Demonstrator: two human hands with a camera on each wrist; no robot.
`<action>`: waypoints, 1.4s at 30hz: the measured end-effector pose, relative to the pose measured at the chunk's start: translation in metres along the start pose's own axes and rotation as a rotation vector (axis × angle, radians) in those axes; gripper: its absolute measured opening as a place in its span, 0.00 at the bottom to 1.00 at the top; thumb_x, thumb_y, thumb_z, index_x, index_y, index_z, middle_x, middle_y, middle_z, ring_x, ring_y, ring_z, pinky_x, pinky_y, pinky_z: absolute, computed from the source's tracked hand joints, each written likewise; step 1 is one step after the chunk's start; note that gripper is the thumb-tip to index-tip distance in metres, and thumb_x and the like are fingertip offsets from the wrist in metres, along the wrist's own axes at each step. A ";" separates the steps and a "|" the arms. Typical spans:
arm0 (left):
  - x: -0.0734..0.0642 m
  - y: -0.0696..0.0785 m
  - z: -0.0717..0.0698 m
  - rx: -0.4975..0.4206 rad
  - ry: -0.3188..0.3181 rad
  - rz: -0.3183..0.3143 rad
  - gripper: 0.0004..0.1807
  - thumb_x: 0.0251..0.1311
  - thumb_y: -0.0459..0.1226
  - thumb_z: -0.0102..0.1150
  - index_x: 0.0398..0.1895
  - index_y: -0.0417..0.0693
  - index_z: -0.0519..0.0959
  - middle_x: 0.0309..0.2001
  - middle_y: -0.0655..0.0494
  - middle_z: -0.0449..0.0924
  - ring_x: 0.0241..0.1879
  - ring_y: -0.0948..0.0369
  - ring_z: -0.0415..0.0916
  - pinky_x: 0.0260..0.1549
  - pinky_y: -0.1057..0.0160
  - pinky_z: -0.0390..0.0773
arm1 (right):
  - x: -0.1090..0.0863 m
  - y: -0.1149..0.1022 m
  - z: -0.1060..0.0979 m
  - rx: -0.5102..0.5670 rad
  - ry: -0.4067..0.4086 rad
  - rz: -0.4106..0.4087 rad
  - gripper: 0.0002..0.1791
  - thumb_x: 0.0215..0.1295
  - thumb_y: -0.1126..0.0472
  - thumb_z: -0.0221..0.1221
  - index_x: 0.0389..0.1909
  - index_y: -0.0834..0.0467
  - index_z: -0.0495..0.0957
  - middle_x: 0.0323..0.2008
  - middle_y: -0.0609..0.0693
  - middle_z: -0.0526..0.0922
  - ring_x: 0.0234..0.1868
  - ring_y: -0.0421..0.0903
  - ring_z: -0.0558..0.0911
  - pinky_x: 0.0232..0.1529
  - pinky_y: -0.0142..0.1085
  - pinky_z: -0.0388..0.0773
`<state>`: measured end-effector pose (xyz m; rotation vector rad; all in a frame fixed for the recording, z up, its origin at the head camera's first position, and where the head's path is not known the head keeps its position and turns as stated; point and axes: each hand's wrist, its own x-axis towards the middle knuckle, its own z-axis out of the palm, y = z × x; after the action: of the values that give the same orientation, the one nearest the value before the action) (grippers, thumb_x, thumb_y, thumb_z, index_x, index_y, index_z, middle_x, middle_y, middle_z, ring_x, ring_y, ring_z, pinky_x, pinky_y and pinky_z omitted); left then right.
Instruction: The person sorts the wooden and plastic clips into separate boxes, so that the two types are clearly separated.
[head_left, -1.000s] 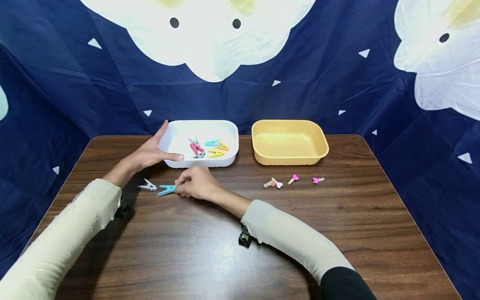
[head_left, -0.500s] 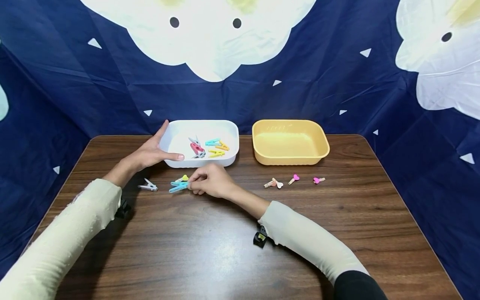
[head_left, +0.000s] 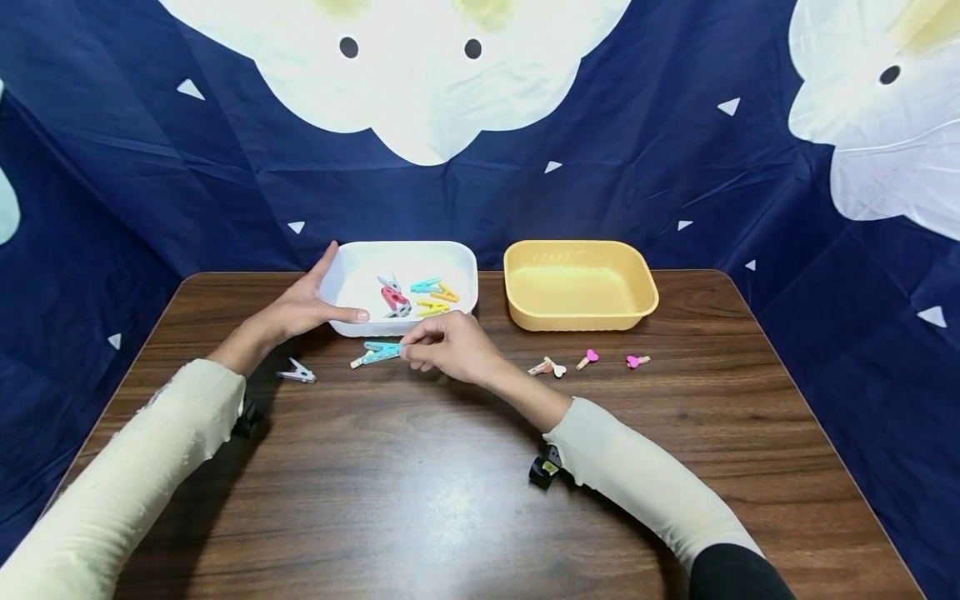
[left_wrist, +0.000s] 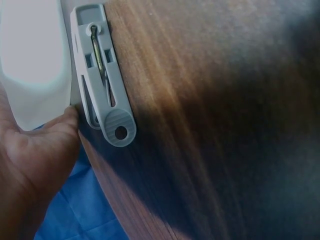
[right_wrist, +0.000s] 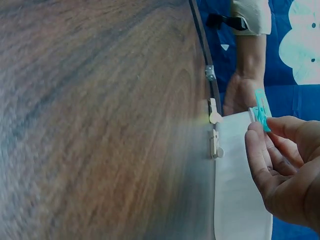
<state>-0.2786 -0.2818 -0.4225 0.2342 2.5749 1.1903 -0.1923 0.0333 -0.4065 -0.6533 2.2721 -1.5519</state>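
Note:
In the head view my left hand [head_left: 296,307] rests against the left end of a white bin [head_left: 397,327], thumb straight along the near rim. Grey, red, blue, orange and yellow clothespins [head_left: 432,308] lie in that bin. My right hand [head_left: 453,346] pinches a light blue clothespin [head_left: 381,352] between thumb and fingertips, just in front of the bin. Partly hidden behind it is a small wooden clip [head_left: 356,364]. A grey clothespin [head_left: 297,372] lies on the table near my left wrist; the left wrist view shows the same grey clothespin [left_wrist: 105,75] close up.
A yellow bin [head_left: 581,321] stands right of the white one. In front of it lie small wooden clips with hearts, including a white heart clip [head_left: 557,369] and pink heart clips [head_left: 589,357]. A blue curtain [head_left: 480,200] hangs behind the table [head_left: 360,500].
My right hand has moved right and toward the white bin, carrying the blue clothespin from beside the grey one. A small clip behind it has come into view. My left hand has stayed put.

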 end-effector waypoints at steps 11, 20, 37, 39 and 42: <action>-0.001 0.000 0.000 0.004 0.001 0.003 0.83 0.61 0.50 0.87 0.92 0.64 0.20 0.94 0.58 0.20 0.94 0.44 0.27 0.92 0.34 0.38 | 0.006 -0.012 -0.020 0.035 0.085 -0.045 0.07 0.77 0.66 0.72 0.47 0.65 0.93 0.39 0.61 0.96 0.39 0.60 0.96 0.50 0.59 0.94; -0.002 -0.001 0.000 0.010 0.005 0.003 0.83 0.61 0.49 0.86 0.92 0.64 0.20 0.94 0.55 0.20 0.94 0.43 0.27 0.92 0.34 0.38 | 0.026 -0.015 -0.039 0.029 0.206 -0.073 0.07 0.76 0.66 0.73 0.45 0.66 0.94 0.34 0.60 0.95 0.29 0.39 0.90 0.45 0.48 0.95; -0.001 -0.001 0.001 0.010 0.009 0.006 0.83 0.61 0.50 0.87 0.93 0.65 0.20 0.94 0.56 0.21 0.94 0.43 0.27 0.92 0.34 0.37 | 0.058 -0.013 -0.053 -0.001 0.323 0.019 0.07 0.76 0.63 0.72 0.45 0.63 0.94 0.37 0.59 0.96 0.43 0.65 0.95 0.53 0.58 0.94; -0.001 -0.001 0.001 0.008 0.010 0.006 0.83 0.61 0.49 0.87 0.93 0.64 0.20 0.94 0.55 0.21 0.94 0.43 0.27 0.92 0.34 0.37 | 0.062 -0.013 -0.053 -0.008 0.337 0.032 0.07 0.76 0.62 0.72 0.45 0.63 0.94 0.38 0.59 0.96 0.42 0.63 0.95 0.53 0.57 0.93; 0.001 -0.002 0.001 0.013 0.011 0.009 0.82 0.61 0.48 0.86 0.93 0.62 0.20 0.94 0.53 0.21 0.94 0.42 0.27 0.92 0.34 0.37 | 0.070 -0.014 -0.052 -0.024 0.361 0.054 0.07 0.76 0.61 0.73 0.44 0.62 0.94 0.39 0.57 0.96 0.37 0.54 0.96 0.52 0.54 0.94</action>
<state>-0.2793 -0.2818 -0.4249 0.2436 2.5943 1.1817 -0.2745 0.0329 -0.3745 -0.3330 2.5422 -1.7352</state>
